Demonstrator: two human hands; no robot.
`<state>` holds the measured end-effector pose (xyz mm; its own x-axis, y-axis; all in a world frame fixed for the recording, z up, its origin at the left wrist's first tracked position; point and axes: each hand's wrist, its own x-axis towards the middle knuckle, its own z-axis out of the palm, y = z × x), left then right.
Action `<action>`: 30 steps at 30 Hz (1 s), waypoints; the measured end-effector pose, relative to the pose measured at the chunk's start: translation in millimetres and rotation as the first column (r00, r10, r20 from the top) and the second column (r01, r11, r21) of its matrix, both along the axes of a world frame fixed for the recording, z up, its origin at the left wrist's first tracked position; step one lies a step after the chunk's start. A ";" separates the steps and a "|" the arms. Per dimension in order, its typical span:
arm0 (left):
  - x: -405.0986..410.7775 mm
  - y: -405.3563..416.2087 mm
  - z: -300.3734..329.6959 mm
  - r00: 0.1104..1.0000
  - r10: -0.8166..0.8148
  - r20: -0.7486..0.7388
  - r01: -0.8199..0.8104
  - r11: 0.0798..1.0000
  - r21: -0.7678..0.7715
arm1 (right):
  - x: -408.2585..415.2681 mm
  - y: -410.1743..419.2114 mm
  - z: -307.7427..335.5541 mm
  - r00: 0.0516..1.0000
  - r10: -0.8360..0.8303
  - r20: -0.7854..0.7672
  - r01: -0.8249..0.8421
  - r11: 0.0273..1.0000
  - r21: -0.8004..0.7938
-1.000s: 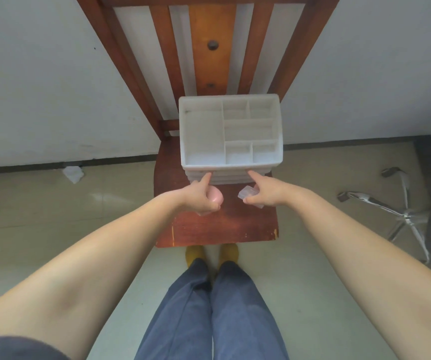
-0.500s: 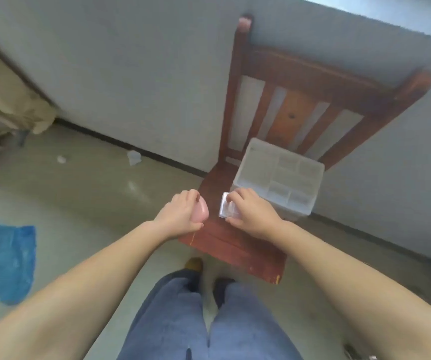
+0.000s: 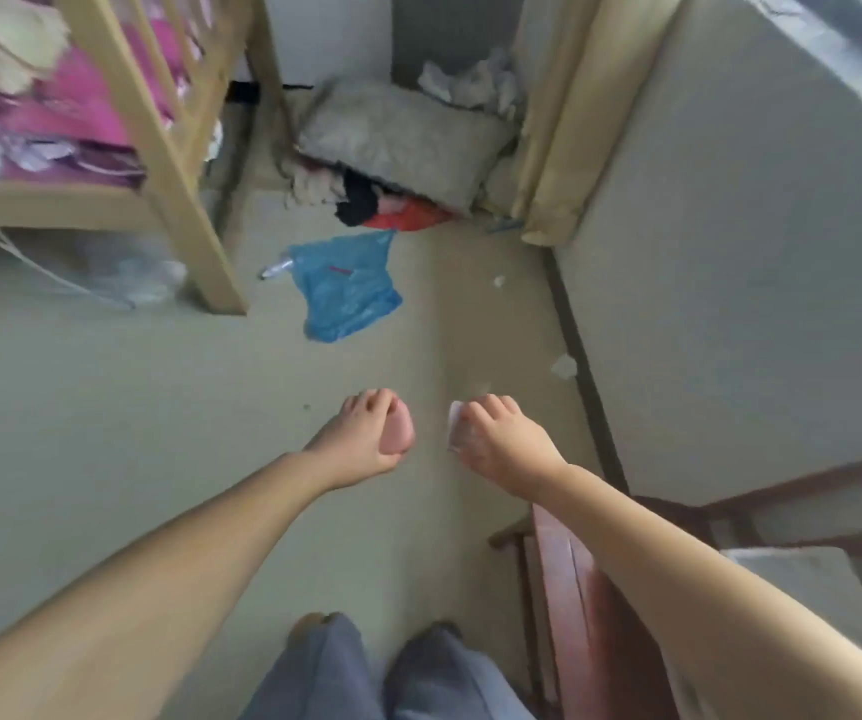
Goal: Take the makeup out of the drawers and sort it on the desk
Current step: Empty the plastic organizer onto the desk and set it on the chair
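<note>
Two hands out in front over the floor (image 3: 107, 407), both carrying makeup. Left hand (image 3: 361, 441) has its grip curled round a pink rounded item (image 3: 399, 431), looks like a sponge or small puff, fingers over the top, thumb under. Right hand (image 3: 496, 441) has its grip closed on a small clear flat case (image 3: 455, 423), its pale edge sticking out on the thumb side; contents too blurred to tell. Hands near each other, not touching, about level.

Bottom right: red-brown wooden chair (image 3: 569, 589) at the wall, right forearm crossing over it, and a white drawer organizer (image 3: 803, 579) partly in view on its seat. Frame is motion-blurred. Blue plastic bag (image 3: 343, 291) lies on the floor ahead, with a grey pillow (image 3: 398, 135) and a heap of clothes beyond it. Pale wooden bed frame (image 3: 169, 163) top left with pink bedding. Person's grey trousers (image 3: 382, 678) at bottom edge.
</note>
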<state>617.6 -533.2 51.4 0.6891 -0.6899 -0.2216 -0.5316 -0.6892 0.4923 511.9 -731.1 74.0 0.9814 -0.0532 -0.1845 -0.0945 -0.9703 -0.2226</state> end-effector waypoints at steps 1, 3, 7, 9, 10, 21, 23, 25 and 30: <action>4.5 32.2 3.0 0.997 0.073 0.004 -0.073 0.997 0.000 | 17.9 24.0 2.0 0.997 0.075 0.006 -0.075 0.997 -0.002; 10.9 99.1 8.1 0.978 0.208 0.018 -0.208 0.978 -0.007 | 52.3 76.8 5.4 0.977 0.213 0.010 -0.213 0.977 -0.007; 13.3 244.1 11.5 0.904 0.427 0.028 -0.427 0.904 0.005 | 111.2 205.8 9.6 0.892 0.452 0.009 -0.451 0.892 -0.008; 11.4 319.7 12.1 0.860 0.510 0.022 -0.510 0.860 0.032 | 134.6 280.0 11.5 0.839 0.543 0.023 -0.543 0.840 -0.003; 10.4 356.3 13.4 0.838 0.545 0.024 -0.545 0.837 0.045 | 145.1 317.1 12.8 0.815 0.578 0.036 -0.579 0.816 -0.003; 1.1 650.2 29.0 0.524 0.848 0.076 -0.851 0.517 0.091 | 220.1 649.5 20.0 0.490 0.869 0.070 -0.871 0.491 0.006; 10.5 687.5 28.5 0.477 0.875 0.086 -0.879 0.472 0.073 | 239.0 691.6 18.3 0.433 0.898 0.070 -0.901 0.434 0.007; 26.4 723.8 26.5 0.427 0.899 0.097 -0.904 0.423 0.056 | 264.2 734.5 15.6 0.371 0.927 0.056 -0.929 0.371 0.007; 85.3 813.1 27.5 0.311 0.941 0.135 -0.950 0.314 0.005 | 344.5 846.9 12.9 0.242 0.969 0.053 -0.970 0.243 -0.011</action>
